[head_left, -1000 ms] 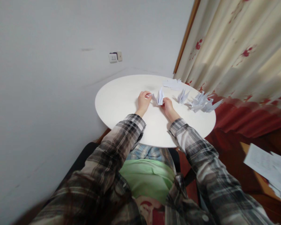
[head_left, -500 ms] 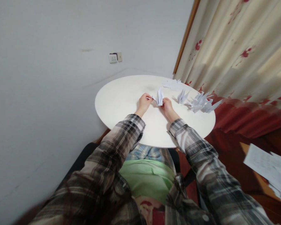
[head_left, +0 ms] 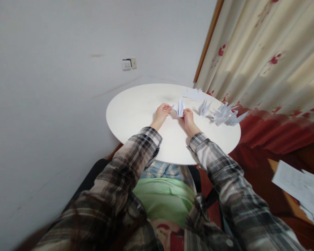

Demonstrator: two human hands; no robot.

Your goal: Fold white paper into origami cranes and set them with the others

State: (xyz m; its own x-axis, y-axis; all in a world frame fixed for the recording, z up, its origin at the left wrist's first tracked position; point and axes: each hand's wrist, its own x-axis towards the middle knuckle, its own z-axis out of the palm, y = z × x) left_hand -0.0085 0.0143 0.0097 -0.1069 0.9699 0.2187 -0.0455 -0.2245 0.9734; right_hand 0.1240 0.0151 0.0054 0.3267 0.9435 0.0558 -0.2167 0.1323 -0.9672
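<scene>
A small folded white paper figure (head_left: 180,107) stands between my two hands on the round white table (head_left: 136,111). My left hand (head_left: 162,112) pinches a thin point of the paper on its left side. The fingers of my right hand (head_left: 188,116) are closed on the figure's lower right part. Both hands rest near the table's middle, a short way apart.
More folded paper figures (head_left: 223,114) lie in a cluster at the table's right, one (head_left: 204,107) nearer my right hand. Flat paper sheets (head_left: 193,93) lie at the far right rim. A curtain (head_left: 261,55) hangs right, a wall socket (head_left: 128,63) behind, loose papers (head_left: 300,188) lower right.
The paper figure and both hands have shifted slightly away from me. My left hand has moved closer to the figure, narrowing the gap between my hands.
</scene>
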